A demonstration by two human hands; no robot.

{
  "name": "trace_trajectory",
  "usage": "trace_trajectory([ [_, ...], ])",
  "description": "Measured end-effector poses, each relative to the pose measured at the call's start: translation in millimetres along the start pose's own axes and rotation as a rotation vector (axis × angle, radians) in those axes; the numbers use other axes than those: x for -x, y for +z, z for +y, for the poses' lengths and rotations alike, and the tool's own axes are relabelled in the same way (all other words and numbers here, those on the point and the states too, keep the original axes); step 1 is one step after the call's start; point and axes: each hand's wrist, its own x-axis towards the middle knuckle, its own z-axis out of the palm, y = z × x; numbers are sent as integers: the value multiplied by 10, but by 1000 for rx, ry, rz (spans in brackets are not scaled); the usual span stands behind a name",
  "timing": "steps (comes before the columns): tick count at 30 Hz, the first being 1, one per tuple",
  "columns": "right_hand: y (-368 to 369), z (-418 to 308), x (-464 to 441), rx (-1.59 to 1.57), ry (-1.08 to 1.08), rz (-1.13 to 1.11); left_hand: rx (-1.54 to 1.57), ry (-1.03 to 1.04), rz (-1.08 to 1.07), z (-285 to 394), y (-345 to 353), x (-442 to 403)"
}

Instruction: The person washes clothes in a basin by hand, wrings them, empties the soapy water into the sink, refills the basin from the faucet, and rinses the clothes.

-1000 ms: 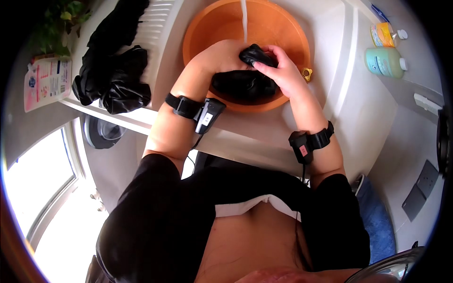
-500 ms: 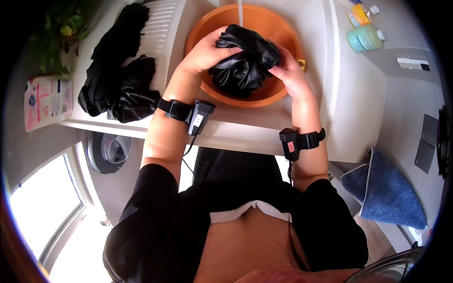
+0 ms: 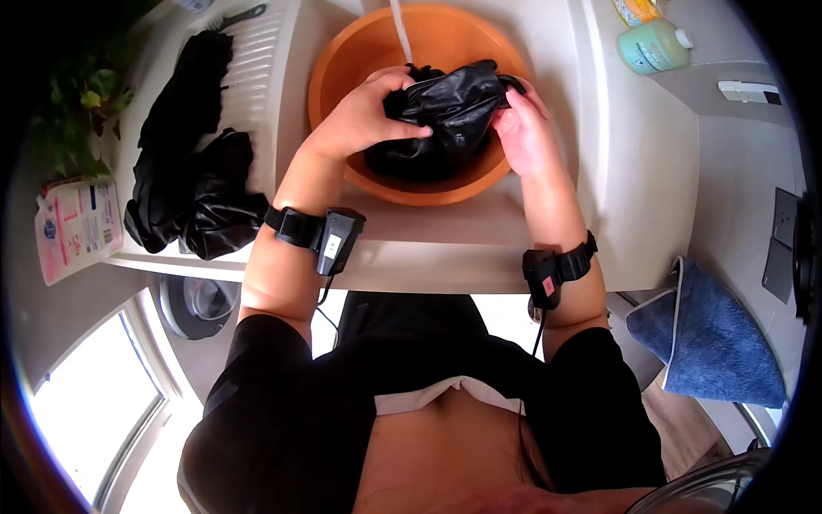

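A wet, shiny black garment (image 3: 454, 107) is bunched over an orange basin (image 3: 330, 73) in the sink. My left hand (image 3: 368, 116) grips its left side, thumb on top of the folds. At the other side my right hand (image 3: 524, 124) pinches an edge between thumb and fingers and pulls it to the right. The lower folds hang down inside the basin. A stream of water (image 3: 401, 34) falls into the basin behind the garment, close to my left fingers.
More black clothing (image 3: 193, 171) lies on the ribbed washboard (image 3: 261, 77) at left, with a brush (image 3: 244, 15) behind it. Bottles, one of them green (image 3: 655, 47), stand at the right. A blue towel (image 3: 719, 334) hangs lower right, and a pink-and-white packet (image 3: 81, 227) sits far left.
The garment has gone from a tight bundle to a more spread-out shape. My right hand has turned and drawn its edge outward. The whole view has shifted slightly.
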Motion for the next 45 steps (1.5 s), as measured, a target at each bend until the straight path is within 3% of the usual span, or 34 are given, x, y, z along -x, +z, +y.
trace_trajectory([
  [2,-11,-21,-8,-124,25,-90,-14,-52,-71,59,-67,20],
  [5,21,-29,17,-296,92,-41,123,-86,-67,13,-59,4],
  [8,125,-2,6,-200,14,197,270,-211,-53,-14,-15,-18],
  [11,95,6,25,101,-141,7,422,-64,78,-15,37,-3],
  [14,118,35,-1,289,-200,103,515,-36,135,49,25,-20],
  [21,122,-29,27,497,-22,15,581,-76,123,202,40,34],
  [25,308,-49,111,325,21,117,704,-61,72,227,33,63],
  [28,259,-12,113,333,46,105,718,-71,39,215,41,61],
  [31,177,7,75,324,-17,54,522,-63,119,164,69,32],
  [45,139,36,76,275,-97,7,560,-78,181,190,104,22],
])
